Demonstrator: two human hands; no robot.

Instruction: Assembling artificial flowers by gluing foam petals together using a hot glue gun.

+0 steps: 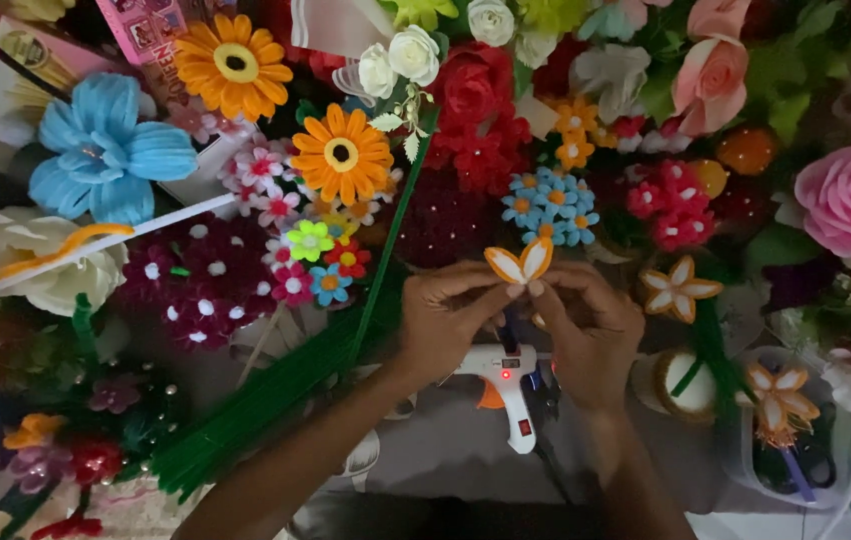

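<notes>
Left hand (442, 318) and right hand (585, 325) pinch orange-edged white petals (519, 264) between fingertips, above glue gun (505, 380) (its light lit) | risk: petals slip apart if pinch loosens; hot nozzle sits just under fingers.

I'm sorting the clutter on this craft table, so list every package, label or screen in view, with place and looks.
Pink printed package: top left, flat, rectangular, partly behind the orange flower.
Second packet: far top left, pink edge, pale front, mostly cut off.
Clear plastic bag: lower right, holding small flowers.
No screens or signs visible.
</notes>
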